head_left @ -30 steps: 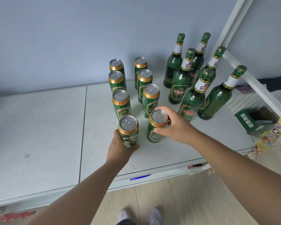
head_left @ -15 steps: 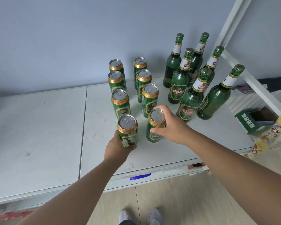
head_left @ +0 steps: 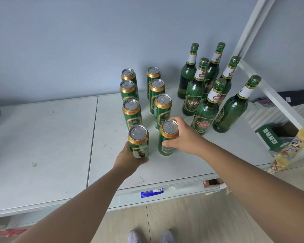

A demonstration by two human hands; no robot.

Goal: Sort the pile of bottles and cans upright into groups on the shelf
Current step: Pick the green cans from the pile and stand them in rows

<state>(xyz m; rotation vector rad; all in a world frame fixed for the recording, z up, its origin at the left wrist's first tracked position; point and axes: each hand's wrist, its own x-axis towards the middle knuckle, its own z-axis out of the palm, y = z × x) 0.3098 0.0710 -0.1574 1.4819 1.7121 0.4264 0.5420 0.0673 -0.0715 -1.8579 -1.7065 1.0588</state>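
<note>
Here, at frame centre, the left grip (head_left: pixel 128 159) wraps the near-left can (head_left: pixel 139 142) low down, and the right grip (head_left: pixel 185 137) clasps the near-right can (head_left: pixel 167 139) near its top. Both are upright on the white shelf (head_left: pixel 42 137), fronting two rows of cans (head_left: pixel 131 113). Six bottles (head_left: pixel 193 100) stand at the upper right.

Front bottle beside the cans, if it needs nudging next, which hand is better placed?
Probably the right hand: it grips the front right can just beside the front bottle, while the left hand holds the front left can, one row farther away.
</note>
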